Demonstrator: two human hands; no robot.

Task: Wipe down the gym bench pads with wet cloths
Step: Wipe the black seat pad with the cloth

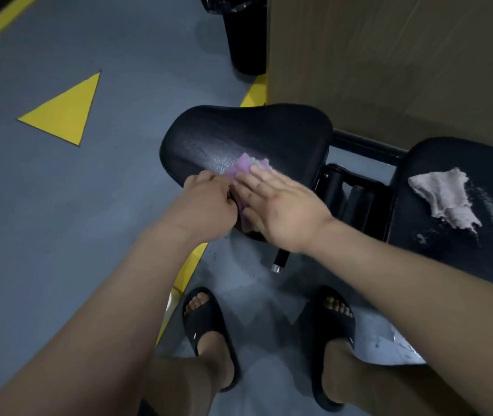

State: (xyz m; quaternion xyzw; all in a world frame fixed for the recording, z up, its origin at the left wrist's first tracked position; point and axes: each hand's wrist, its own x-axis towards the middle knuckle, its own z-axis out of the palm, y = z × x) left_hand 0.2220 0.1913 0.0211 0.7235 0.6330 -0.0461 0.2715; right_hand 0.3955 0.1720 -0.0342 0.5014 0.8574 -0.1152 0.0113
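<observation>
The black seat pad of the gym bench lies in the middle of the view, with a wet sheen near its front. A purple cloth lies on its near edge. My left hand pinches the cloth's left edge with curled fingers. My right hand lies flat on the cloth, fingers straight. To the right, the longer black back pad carries a crumpled grey-white cloth and scattered wet specks.
A wooden panel wall rises behind the bench. A black bin stands at the back. The grey floor has a yellow triangle and yellow lines. My feet in black slides stand below the seat. A black bench handle juts out beneath.
</observation>
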